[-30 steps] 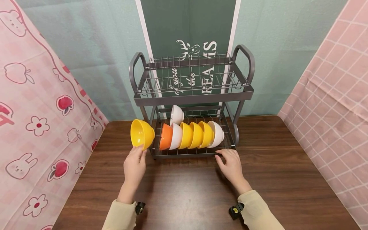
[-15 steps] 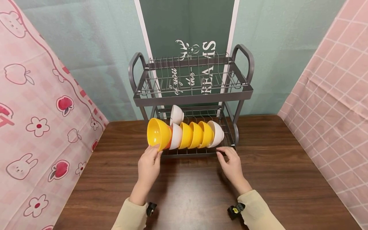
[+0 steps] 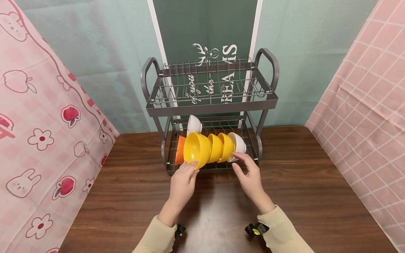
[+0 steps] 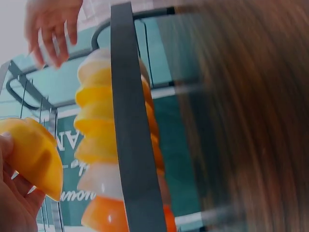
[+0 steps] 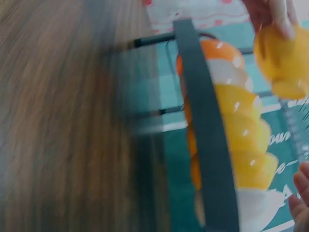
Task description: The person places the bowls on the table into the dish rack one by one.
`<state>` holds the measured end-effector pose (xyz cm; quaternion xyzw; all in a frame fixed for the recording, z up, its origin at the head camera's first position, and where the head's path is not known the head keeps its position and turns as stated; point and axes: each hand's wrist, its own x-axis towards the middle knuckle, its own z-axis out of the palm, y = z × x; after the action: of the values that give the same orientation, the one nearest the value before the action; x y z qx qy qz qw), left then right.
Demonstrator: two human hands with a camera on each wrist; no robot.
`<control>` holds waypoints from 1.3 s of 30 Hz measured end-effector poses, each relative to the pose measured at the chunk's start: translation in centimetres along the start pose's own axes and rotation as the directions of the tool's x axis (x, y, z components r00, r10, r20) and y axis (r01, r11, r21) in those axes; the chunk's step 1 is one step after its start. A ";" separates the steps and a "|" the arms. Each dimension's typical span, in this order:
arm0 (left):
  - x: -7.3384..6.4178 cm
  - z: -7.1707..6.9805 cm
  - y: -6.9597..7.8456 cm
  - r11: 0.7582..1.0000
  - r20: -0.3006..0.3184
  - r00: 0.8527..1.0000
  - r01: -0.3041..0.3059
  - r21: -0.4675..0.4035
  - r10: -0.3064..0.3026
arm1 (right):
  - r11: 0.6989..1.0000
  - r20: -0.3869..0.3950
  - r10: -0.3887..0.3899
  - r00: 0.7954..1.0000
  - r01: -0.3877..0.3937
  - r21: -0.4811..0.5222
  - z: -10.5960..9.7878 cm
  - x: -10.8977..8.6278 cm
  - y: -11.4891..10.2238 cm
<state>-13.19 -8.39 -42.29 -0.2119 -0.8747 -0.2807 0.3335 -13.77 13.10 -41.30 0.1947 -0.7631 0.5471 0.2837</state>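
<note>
A yellow bowl (image 3: 197,150) is pinched at its lower rim by my left hand (image 3: 183,182), its mouth tipped toward the left. It overlaps the row of bowls on the rack's lower shelf in the head view. That row stands on edge: an orange bowl (image 3: 180,150) at the left end, several yellow bowls (image 3: 226,147), and a white bowl (image 3: 239,144) at the right end. In the left wrist view another white bowl (image 4: 101,178) shows beside the orange one. My right hand (image 3: 251,175) holds nothing, fingers spread loosely close to the right-end white bowl.
The two-tier grey dish rack (image 3: 212,108) stands against the back curtain, its upper wire tier above the bowls. Behind the row, one more white bowl (image 3: 194,125) leans on the lower shelf. Brown wooden tabletop (image 3: 215,218) lies in front; pink curtains flank both sides.
My left hand has carried the yellow bowl rightward from left of the rack to in front of the row. My right hand has lifted slightly and moved left toward the white end bowl.
</note>
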 end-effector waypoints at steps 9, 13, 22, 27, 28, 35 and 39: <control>-0.4 1.9 1.8 0.992 0.037 0.991 -0.125 0.000 0.125 | 0.981 0.133 0.053 0.990 -0.076 0.177 0.7 -0.5 -0.6; -0.7 2.4 2.5 0.989 0.085 0.986 -0.145 0.003 0.145 | 0.977 0.166 0.058 0.984 -0.090 0.191 0.8 -0.7 -0.8; -0.9 3.0 3.2 0.983 0.119 0.977 -0.182 0.028 0.178 | 0.969 0.194 0.158 0.968 -0.190 0.160 0.5 -0.9 -1.1; -1.0 3.2 3.0 0.974 0.118 0.970 -0.221 0.048 0.214 | 0.957 0.222 0.181 0.958 -0.223 0.185 0.2 -0.8 -0.9; -1.0 3.2 3.0 0.972 0.113 0.968 -0.231 0.051 0.224 | 0.954 0.229 0.185 0.956 -0.230 0.190 0.2 -0.8 -0.9; -1.0 3.3 2.6 0.944 0.063 0.948 -0.318 0.087 0.313 | 0.929 0.272 0.235 0.933 -0.298 0.219 -0.2 -0.6 -0.9; -0.9 3.3 2.5 0.939 0.060 0.942 -0.334 0.089 0.329 | 0.915 0.284 0.264 0.922 -0.332 0.228 -0.3 -0.4 -1.0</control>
<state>-12.69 -4.55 -44.11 -0.3458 -0.8464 -0.1727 0.3663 -12.73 13.07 -40.75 0.1790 -0.7308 0.6551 0.0693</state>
